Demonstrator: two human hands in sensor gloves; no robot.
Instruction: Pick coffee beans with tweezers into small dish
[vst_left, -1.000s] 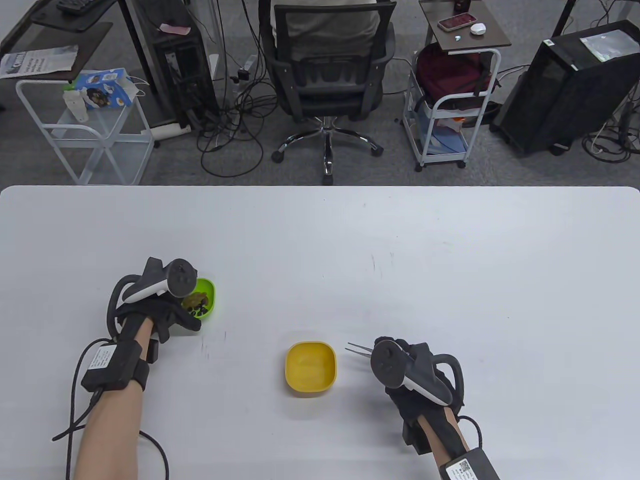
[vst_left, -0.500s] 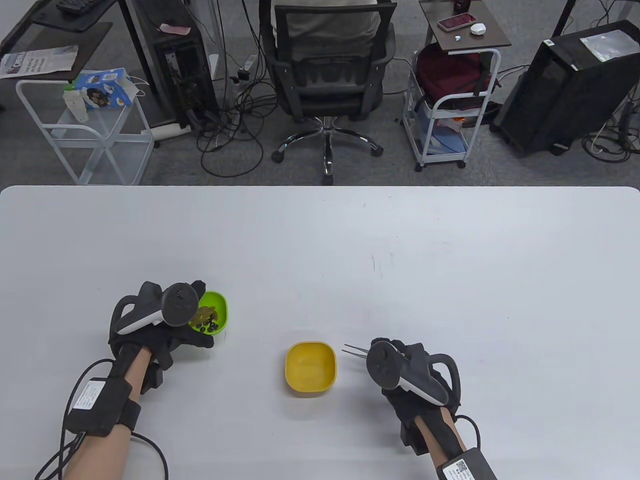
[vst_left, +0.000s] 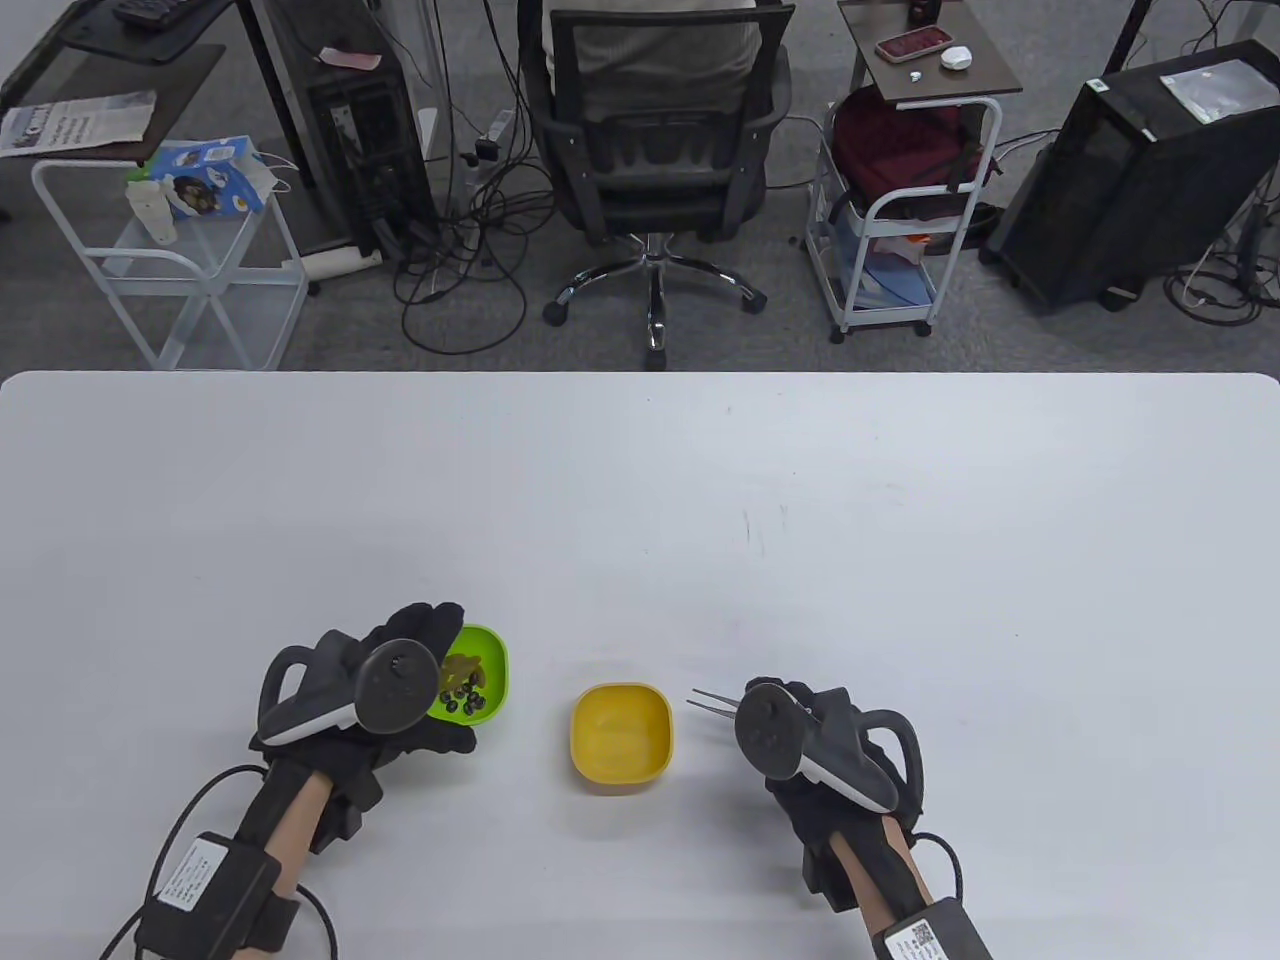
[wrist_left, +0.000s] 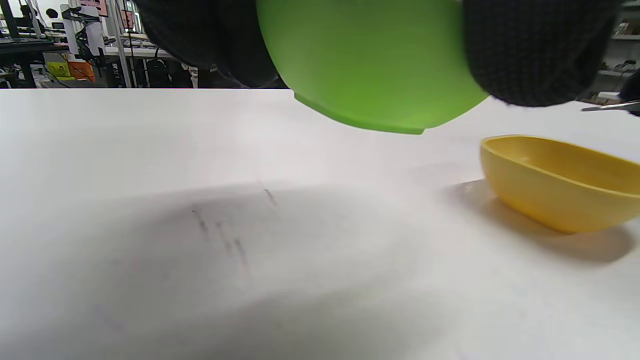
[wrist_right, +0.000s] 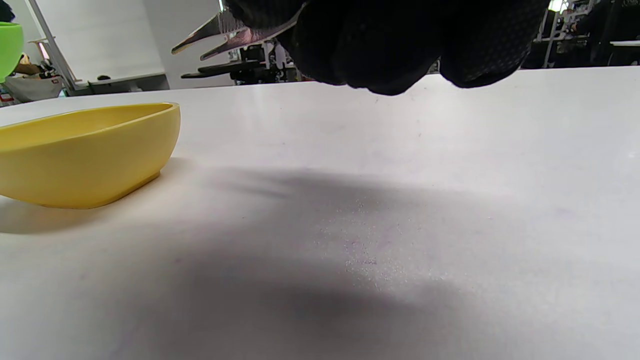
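Note:
My left hand (vst_left: 420, 690) grips a small green dish (vst_left: 488, 672) with several dark coffee beans (vst_left: 463, 695) in it and holds it above the table, left of the yellow dish (vst_left: 621, 738). In the left wrist view the green dish (wrist_left: 370, 65) hangs clear of the table with the yellow dish (wrist_left: 560, 182) to its right. My right hand (vst_left: 800, 735) holds metal tweezers (vst_left: 712, 702), tips apart and pointing left at the yellow dish. In the right wrist view the tweezers (wrist_right: 220, 35) are above the table and nothing shows between their tips. The yellow dish (wrist_right: 85, 150) looks empty.
The white table (vst_left: 700, 480) reaches far beyond both dishes. Beyond its far edge stand an office chair (vst_left: 655, 150), two white carts (vst_left: 180, 260) and computer towers on the floor.
My left hand has carried the green dish of beans to the right and nearer, close to the yellow dish. My right hand with the tweezers has hardly moved.

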